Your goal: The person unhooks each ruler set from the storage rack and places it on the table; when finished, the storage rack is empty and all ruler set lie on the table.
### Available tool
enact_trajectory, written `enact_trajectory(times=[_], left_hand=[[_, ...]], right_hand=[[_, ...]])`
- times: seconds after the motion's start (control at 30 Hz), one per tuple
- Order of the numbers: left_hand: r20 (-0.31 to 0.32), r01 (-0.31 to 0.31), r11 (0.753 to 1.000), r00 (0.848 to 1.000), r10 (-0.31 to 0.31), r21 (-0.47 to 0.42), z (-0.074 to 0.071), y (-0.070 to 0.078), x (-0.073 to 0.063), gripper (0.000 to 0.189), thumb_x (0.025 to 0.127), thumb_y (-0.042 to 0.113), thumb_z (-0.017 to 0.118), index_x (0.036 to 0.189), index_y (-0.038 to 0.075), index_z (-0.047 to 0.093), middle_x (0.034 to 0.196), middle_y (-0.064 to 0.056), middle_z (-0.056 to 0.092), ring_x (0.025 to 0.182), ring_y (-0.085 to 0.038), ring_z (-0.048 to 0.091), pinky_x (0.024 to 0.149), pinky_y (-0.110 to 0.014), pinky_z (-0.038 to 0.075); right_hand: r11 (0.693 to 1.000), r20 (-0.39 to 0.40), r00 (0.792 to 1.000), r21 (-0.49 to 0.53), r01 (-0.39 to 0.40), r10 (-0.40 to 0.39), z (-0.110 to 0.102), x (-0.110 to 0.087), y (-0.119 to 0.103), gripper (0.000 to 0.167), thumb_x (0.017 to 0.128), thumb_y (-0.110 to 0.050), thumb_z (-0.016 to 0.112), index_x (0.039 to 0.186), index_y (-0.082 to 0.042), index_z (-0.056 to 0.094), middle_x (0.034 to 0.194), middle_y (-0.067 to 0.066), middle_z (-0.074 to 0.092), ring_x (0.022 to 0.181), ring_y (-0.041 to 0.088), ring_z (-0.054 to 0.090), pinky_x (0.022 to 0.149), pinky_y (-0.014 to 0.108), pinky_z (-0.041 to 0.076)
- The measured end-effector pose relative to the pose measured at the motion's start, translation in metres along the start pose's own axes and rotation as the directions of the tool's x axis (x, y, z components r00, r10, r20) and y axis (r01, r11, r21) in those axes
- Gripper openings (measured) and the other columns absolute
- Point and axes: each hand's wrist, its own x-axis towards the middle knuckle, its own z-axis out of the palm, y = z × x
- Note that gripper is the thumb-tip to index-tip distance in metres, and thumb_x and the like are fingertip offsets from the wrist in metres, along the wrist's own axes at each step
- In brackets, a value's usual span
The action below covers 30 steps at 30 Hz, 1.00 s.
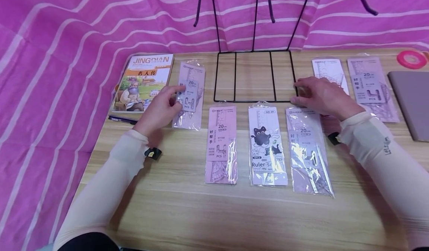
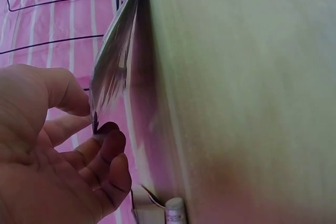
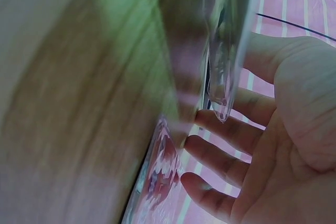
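My left hand (image 1: 161,104) is at the left edge of a pink packaged ruler set (image 1: 192,78). In the left wrist view this ruler set tilts off the table, its edge between the thumb and the curled fingers. Further right, my right hand (image 1: 323,94) is over a white ruler set (image 1: 326,66) and covers much of it. Its thumb and index finger reach apart toward the side of a black wire rack (image 1: 253,101). From the right wrist, the fingers (image 3: 220,161) look extended and spread behind a raised clear packet edge (image 3: 223,98).
In front of the rack lie a pink ruler set (image 1: 221,132), a cat-printed one (image 1: 264,135) and a lilac one (image 1: 303,146). Another ruler set (image 1: 372,91), pink tape (image 1: 412,59) and a grey notebook (image 1: 412,102) lie right. A book (image 1: 142,83) and pen (image 1: 122,119) lie left.
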Motion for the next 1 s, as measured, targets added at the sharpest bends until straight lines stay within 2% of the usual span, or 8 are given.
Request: enact_trajectory(times=[0.17, 0.4, 0.63, 0.73, 0.8, 0.87, 1.0], left_hand=[[0.015, 0.042, 0.999, 0.999, -0.042, 0.007, 0.001, -0.001, 0.002, 0.061, 0.107, 0.016, 0.054, 0.164, 0.031, 0.038, 0.155, -0.006, 0.045, 0.126, -0.028, 0.053, 0.108, -0.049, 0.052], [0.003, 0.059, 0.998, 0.998, -0.06, 0.031, 0.001, 0.0, 0.002, 0.061, 0.107, 0.013, 0.055, 0.164, 0.027, 0.039, 0.154, -0.009, 0.045, 0.125, -0.029, 0.052, 0.109, -0.05, 0.052], [-0.015, 0.054, 0.997, 0.998, -0.053, 0.053, 0.001, 0.003, 0.002, 0.059, 0.107, 0.012, 0.055, 0.163, 0.021, 0.04, 0.153, -0.011, 0.046, 0.126, -0.031, 0.053, 0.113, -0.053, 0.05], [-0.036, 0.032, 0.998, 0.999, -0.031, 0.049, 0.003, 0.002, 0.002, 0.058, 0.106, 0.013, 0.056, 0.162, 0.021, 0.042, 0.156, -0.011, 0.044, 0.127, -0.031, 0.054, 0.113, -0.053, 0.05], [-0.062, -0.004, 0.999, 0.998, 0.007, 0.053, 0.004, 0.003, 0.002, 0.057, 0.105, 0.015, 0.058, 0.161, 0.02, 0.044, 0.159, -0.01, 0.043, 0.13, -0.031, 0.053, 0.113, -0.054, 0.049], [-0.09, -0.043, 0.997, 0.995, 0.049, 0.065, 0.006, 0.006, 0.003, 0.056, 0.105, 0.018, 0.06, 0.159, 0.02, 0.046, 0.161, -0.008, 0.042, 0.137, -0.031, 0.05, 0.116, -0.055, 0.046], [-0.132, -0.098, 0.991, 0.985, 0.11, 0.095, 0.009, 0.015, 0.007, 0.055, 0.104, 0.025, 0.063, 0.158, 0.021, 0.049, 0.166, -0.005, 0.041, 0.15, -0.03, 0.039, 0.122, -0.059, 0.038]], right_hand=[[1.0, 0.0, 1.0, 0.006, -0.003, 0.003, 0.0, 0.0, -0.002, 0.077, 0.102, -0.053, 0.065, 0.159, -0.006, 0.043, 0.137, 0.025, 0.057, 0.124, 0.045, 0.048, 0.105, 0.07, 0.041], [1.0, 0.004, 1.0, 0.008, -0.007, 0.007, 0.0, -0.001, -0.002, 0.078, 0.102, -0.053, 0.065, 0.159, -0.006, 0.042, 0.132, 0.024, 0.059, 0.118, 0.043, 0.049, 0.101, 0.068, 0.043], [1.0, 0.011, 1.0, 0.011, -0.01, 0.01, 0.0, 0.0, -0.002, 0.078, 0.102, -0.053, 0.065, 0.16, -0.006, 0.041, 0.132, 0.024, 0.059, 0.119, 0.043, 0.049, 0.102, 0.068, 0.043], [1.0, 0.008, 1.0, 0.011, -0.006, 0.006, 0.0, 0.0, -0.001, 0.078, 0.102, -0.053, 0.065, 0.159, -0.006, 0.042, 0.13, 0.024, 0.06, 0.117, 0.042, 0.05, 0.1, 0.066, 0.044], [1.0, 0.007, 1.0, 0.009, -0.005, 0.005, 0.001, 0.0, -0.001, 0.077, 0.102, -0.053, 0.065, 0.159, -0.006, 0.043, 0.128, 0.023, 0.06, 0.115, 0.041, 0.051, 0.098, 0.065, 0.045], [1.0, 0.007, 1.0, 0.006, -0.005, 0.005, 0.001, 0.0, -0.001, 0.078, 0.102, -0.053, 0.065, 0.159, -0.006, 0.043, 0.126, 0.023, 0.06, 0.113, 0.04, 0.051, 0.097, 0.064, 0.046], [1.0, 0.013, 1.0, -0.002, -0.009, 0.009, 0.002, 0.0, 0.001, 0.079, 0.102, -0.055, 0.063, 0.16, -0.006, 0.041, 0.134, 0.026, 0.058, 0.12, 0.045, 0.051, 0.101, 0.068, 0.044]])
